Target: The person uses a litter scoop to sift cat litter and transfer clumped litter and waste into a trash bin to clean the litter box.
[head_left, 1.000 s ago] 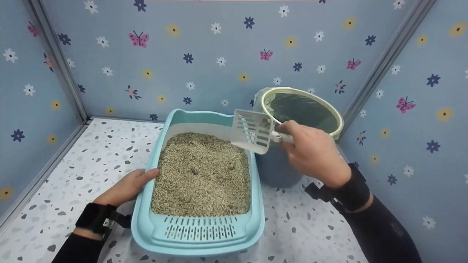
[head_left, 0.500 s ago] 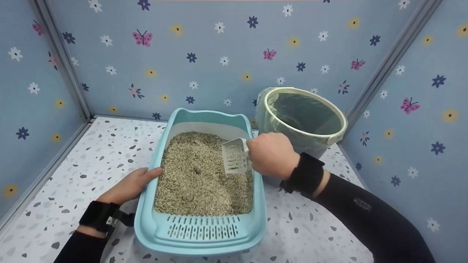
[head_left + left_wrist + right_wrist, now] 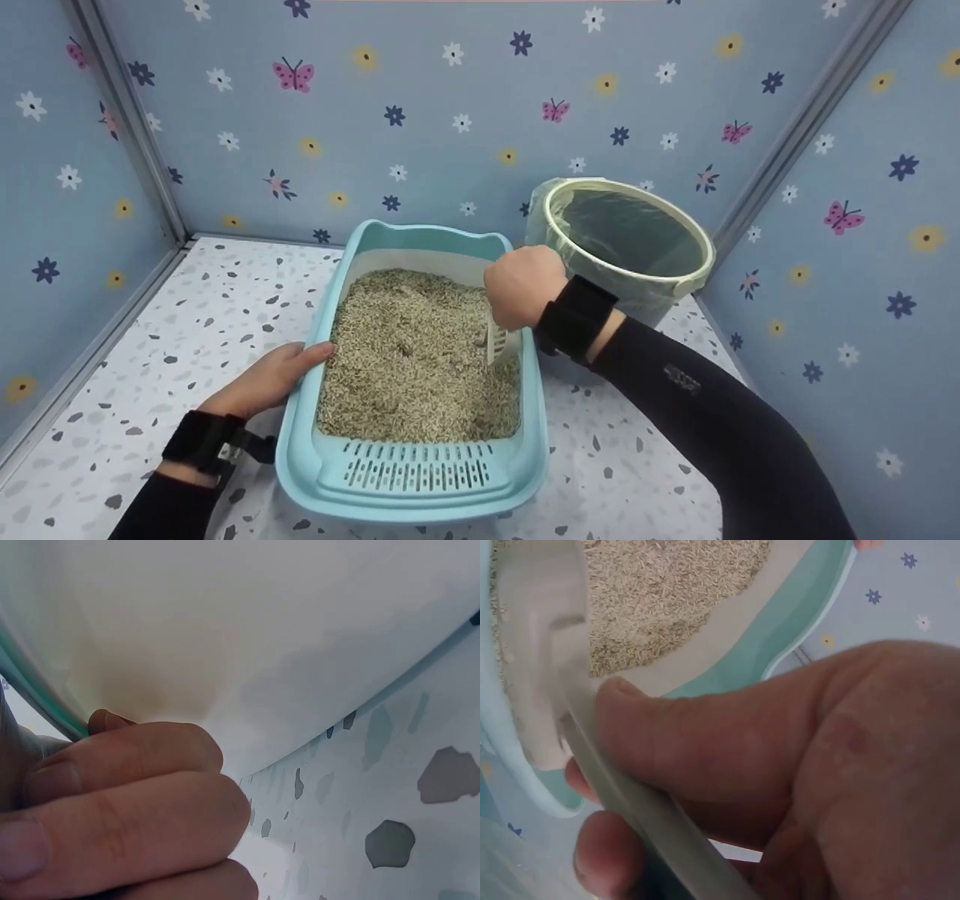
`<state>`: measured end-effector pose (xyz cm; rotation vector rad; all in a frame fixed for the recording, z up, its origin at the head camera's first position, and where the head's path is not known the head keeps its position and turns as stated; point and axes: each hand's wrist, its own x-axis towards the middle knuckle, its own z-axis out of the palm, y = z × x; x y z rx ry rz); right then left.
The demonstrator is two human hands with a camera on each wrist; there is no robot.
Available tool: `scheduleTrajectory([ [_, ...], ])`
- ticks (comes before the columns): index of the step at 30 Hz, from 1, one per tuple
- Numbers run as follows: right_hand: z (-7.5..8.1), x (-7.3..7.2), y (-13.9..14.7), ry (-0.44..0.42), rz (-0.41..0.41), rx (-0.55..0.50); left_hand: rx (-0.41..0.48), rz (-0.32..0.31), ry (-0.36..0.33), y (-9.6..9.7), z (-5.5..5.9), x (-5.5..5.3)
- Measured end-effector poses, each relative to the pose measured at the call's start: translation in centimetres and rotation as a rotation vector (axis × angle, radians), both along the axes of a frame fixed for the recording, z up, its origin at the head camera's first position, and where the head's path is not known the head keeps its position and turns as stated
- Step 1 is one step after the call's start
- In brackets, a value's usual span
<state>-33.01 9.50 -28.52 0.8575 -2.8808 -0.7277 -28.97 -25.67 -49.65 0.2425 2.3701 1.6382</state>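
My right hand (image 3: 526, 286) grips the handle of a pale slotted litter scoop (image 3: 496, 342) over the right side of the litter box (image 3: 409, 510). The scoop's blade points down close to the litter (image 3: 412, 360); the fist hides its handle in the head view. In the right wrist view, thumb and fingers wrap the handle (image 3: 656, 821). My left hand (image 3: 266, 379) holds the box's left rim, thumb over the edge. Its curled fingers (image 3: 135, 817) show beneath the rim against the white outer wall in the left wrist view. Small dark clumps dot the litter.
A bin (image 3: 630, 274) with a cream rim and a clear plastic liner stands behind the box's right side. Flower-patterned walls (image 3: 442, 97) enclose the speckled white surface (image 3: 232, 300) at the back and both sides. The box's front has a slotted ledge.
My right hand has carried the scoop from in front of the bin, leftward and down over the litter; the blade has turned from facing the camera to nearly edge-on. The left hand stays on the rim.
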Motion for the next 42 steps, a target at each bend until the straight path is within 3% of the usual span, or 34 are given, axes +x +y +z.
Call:
scheduleTrajectory([
  [10,-1.3,-1.7,-0.8,-0.075,-0.07,0.076,0.03,-0.036,0.013,0.5,-0.3,-0.3],
  [19,-1.5,-3.7,0.3,-0.186,-0.105,0.019,0.023,-0.039,0.017,0.4,0.0,-0.3],
  [25,-2.9,-4.7,0.0,-0.27,-0.12,0.008,0.007,-0.008,0.01,0.4,-0.2,-0.3],
  [30,-3.9,-5.2,-0.1,-0.374,-0.128,-0.008,0.008,-0.019,0.008,0.4,-0.2,-0.1],
  [42,-5.5,-5.1,1.0,-0.438,-0.229,-0.274,-0.009,-0.01,-0.005,-0.2,-0.1,0.1],
])
